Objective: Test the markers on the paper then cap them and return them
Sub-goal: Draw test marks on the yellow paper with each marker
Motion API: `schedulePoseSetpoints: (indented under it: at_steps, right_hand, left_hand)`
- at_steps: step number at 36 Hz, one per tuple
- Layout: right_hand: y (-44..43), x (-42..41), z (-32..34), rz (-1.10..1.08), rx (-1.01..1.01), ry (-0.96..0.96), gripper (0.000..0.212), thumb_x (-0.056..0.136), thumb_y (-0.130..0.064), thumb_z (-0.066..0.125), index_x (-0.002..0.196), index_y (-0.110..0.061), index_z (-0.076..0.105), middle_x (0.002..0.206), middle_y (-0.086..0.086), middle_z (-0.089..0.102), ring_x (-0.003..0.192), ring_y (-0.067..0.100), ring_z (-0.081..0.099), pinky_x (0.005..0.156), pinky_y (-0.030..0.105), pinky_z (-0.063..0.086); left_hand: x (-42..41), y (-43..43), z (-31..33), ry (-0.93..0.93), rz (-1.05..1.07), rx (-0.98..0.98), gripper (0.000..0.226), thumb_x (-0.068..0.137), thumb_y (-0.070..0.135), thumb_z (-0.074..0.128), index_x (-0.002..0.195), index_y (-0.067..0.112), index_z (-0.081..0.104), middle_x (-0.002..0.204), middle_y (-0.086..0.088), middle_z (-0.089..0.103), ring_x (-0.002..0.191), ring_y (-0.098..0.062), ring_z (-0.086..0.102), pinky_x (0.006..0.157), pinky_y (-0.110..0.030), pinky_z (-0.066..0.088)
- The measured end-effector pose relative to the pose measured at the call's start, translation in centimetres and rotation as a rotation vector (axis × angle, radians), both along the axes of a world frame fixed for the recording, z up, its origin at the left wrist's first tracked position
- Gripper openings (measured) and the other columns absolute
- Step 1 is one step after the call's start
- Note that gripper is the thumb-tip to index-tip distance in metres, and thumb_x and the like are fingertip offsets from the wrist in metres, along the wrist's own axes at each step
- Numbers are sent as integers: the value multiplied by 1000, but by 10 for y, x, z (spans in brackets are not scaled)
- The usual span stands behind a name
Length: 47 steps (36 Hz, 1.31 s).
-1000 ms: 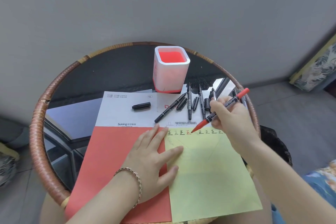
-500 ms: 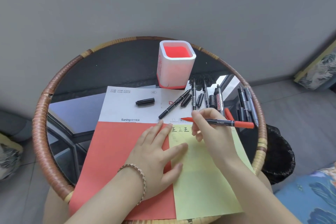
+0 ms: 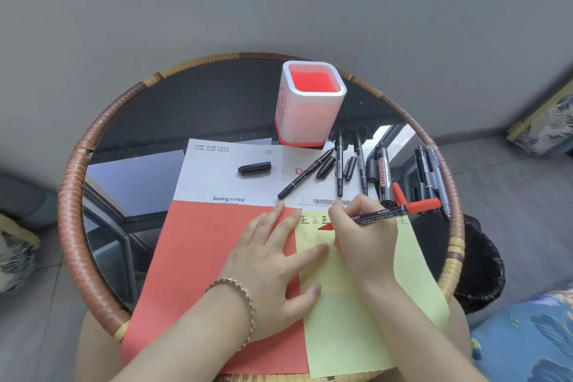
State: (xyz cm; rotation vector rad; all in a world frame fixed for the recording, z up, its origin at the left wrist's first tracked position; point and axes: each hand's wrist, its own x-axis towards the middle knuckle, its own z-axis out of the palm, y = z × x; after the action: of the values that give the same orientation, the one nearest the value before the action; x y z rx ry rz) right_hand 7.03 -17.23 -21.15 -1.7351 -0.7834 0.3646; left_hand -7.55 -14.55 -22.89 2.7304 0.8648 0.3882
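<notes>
My right hand (image 3: 362, 239) grips a red-tipped permanent marker (image 3: 384, 214), lying nearly level with its red tip on the yellow paper (image 3: 356, 313) under a row of written marks. My left hand (image 3: 276, 260) presses flat across the seam of the red paper (image 3: 201, 257) and the yellow sheet. Several black markers (image 3: 339, 170) and loose caps lie on the white sheet (image 3: 217, 177) behind. One black cap (image 3: 255, 168) lies alone. A red cap (image 3: 397, 192) lies by the whiteboard marker (image 3: 383, 177). The white and red pen holder (image 3: 310, 102) stands at the back.
Everything sits on a round glass table with a woven rattan rim (image 3: 74, 195). More dark pens (image 3: 431, 180) lie near the right rim. A black bin (image 3: 477, 267) stands below the table on the right. A grey wall is behind.
The marker swung from upright to nearly level, lifted off the paper, then its tip came back down onto the yellow sheet lower left. My left hand stayed pressed on the papers.
</notes>
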Motion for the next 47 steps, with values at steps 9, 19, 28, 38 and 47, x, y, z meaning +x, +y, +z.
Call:
schedulePoseSetpoints:
  at_steps: [9,19,28,38,47]
  right_hand:
    - [1,0,-3,26,-49,-63,37,75,-10,64,45,-16,45,39,0,50,42,12,48,54,27,40]
    - [3,1,-6,38,-59,-93,33,72,-15,64,45,-15,46,36,-4,51,48,28,56,56,38,48]
    - [1,1,-5,22,-42,-112,29,71,-19,59,47,-12,45,40,5,50,43,20,51,55,33,44]
    - [1,3,-9,37,-41,-126,24,61,-21,55,42,-19,41,36,-7,45,48,32,53,50,27,37]
    - [2,3,-9,17,-8,-144,25,63,-19,55,43,-18,38,41,0,41,50,38,52,51,30,38]
  left_hand:
    - [0,0,2,9,6,4,46,70,53,45,115,41,52,127,-13,57,124,-37,46,101,-41,24]
    - [0,1,3,22,6,-7,48,72,52,45,117,39,55,128,-15,56,125,-38,45,100,-43,24]
    - [0,0,4,30,8,-10,47,72,52,45,113,38,61,127,-15,57,124,-39,46,100,-42,23]
    - [0,0,5,38,11,-17,47,71,52,44,113,38,61,127,-15,57,124,-39,46,101,-40,23]
    - [0,0,6,36,13,-18,47,71,52,44,112,38,62,126,-15,57,123,-39,46,100,-41,23]
